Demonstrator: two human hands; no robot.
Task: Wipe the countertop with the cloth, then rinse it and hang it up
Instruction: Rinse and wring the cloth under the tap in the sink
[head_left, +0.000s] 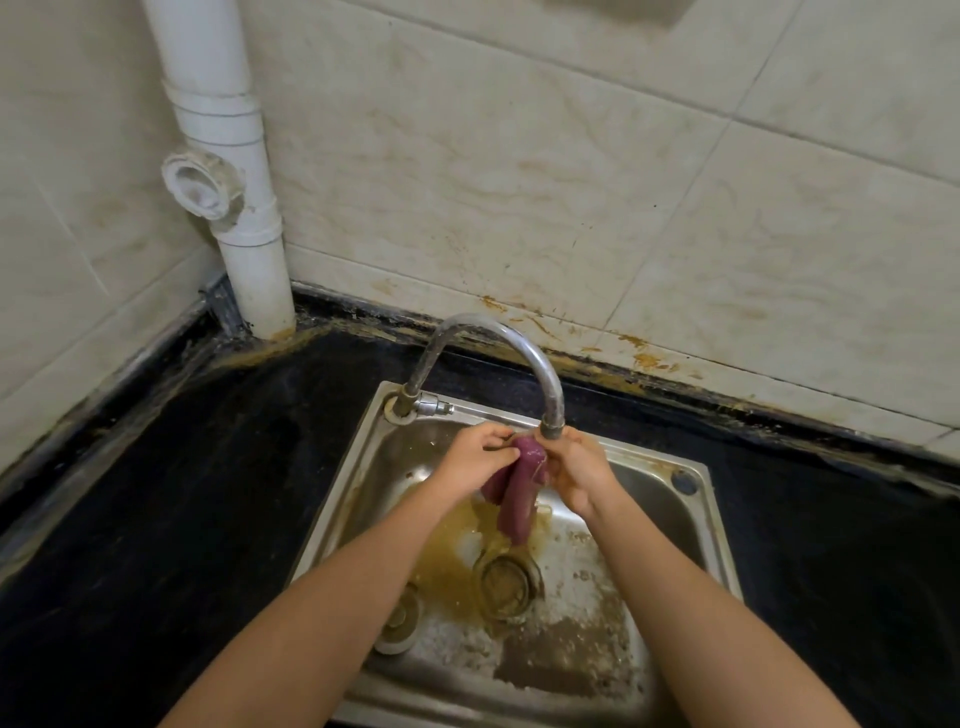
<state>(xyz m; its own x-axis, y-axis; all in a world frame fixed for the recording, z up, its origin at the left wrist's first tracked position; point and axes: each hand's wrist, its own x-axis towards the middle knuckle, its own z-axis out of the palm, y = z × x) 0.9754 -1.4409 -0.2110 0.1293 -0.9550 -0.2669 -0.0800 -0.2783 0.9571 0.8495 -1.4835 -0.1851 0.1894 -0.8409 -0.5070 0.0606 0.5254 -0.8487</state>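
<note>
Arms reach over the stained sink (670, 519) and its drain (506, 582). Left hand (475, 460) and right hand (576, 475) each curl their fingers round the purple cloth (514, 499), holding its bunched top just under the tap (498, 353) spout. The rest hangs into the sink. Beyond, the black countertop (182, 493) meets the tiled wall (519, 182), with a white pipe (228, 156) in the corner.

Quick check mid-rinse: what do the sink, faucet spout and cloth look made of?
Sink: probably stainless steel, dull grey sheen, brown-stained. Faucet spout: shiny metal, likely chromed, bright highlights. Cloth: soft purple fabric, apparently wet; it sags and bunches between left hand and right hand.
</note>
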